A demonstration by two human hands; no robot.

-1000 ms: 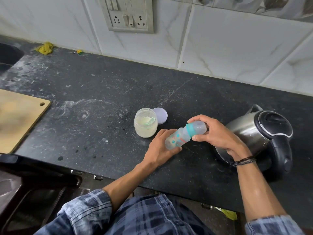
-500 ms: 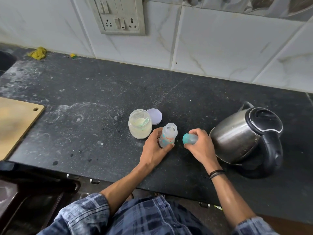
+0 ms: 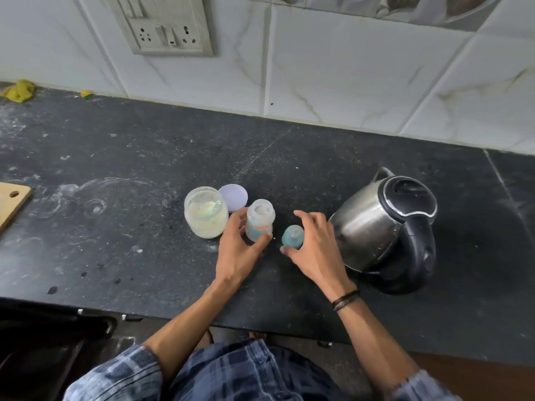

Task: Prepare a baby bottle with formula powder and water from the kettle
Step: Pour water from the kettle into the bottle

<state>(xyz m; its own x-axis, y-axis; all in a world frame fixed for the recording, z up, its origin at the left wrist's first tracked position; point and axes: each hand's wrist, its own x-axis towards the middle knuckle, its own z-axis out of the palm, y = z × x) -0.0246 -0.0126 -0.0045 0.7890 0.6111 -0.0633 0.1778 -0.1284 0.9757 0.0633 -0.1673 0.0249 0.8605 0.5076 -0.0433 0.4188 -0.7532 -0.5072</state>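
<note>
- baby bottle (image 3: 259, 224): a second ago tilted, lifted off the counter (image 3: 144, 157) and capped; now upright on it, mouth open to the top
- teal cap (image 3: 293, 235): a second ago on the bottle's neck; half a second ago off and enclosed in the right hand (image 3: 314, 247); now standing on the counter, between the bottle and the kettle (image 3: 373, 227)
- right hand: fist around the cap loosened; fingers now spread and arched over it; thumb just beside its base, contact unclear
- left hand (image 3: 236, 250): a second ago under the tilted bottle; now holds the upright body between thumb and fingers
</note>
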